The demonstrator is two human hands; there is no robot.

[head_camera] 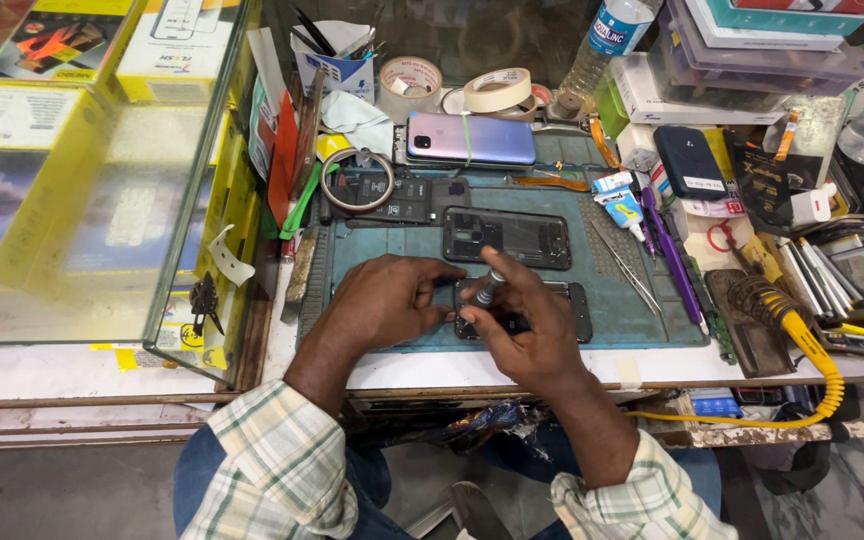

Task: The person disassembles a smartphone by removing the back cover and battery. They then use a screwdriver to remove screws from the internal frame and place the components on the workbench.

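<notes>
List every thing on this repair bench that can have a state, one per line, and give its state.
Phone under the hands: opened, face down on the mat.
Back cover: off, lying flat.
Purple phone: closed, face down.
Screwdriver: upright, in the right hand.
Left hand: pressing on the phone.
Tape rolls: lying flat.
Bottle: standing.
Soldering iron: resting on the bench.

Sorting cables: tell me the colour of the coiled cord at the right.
Yellow; the coiled cord shows in the head view.
</notes>
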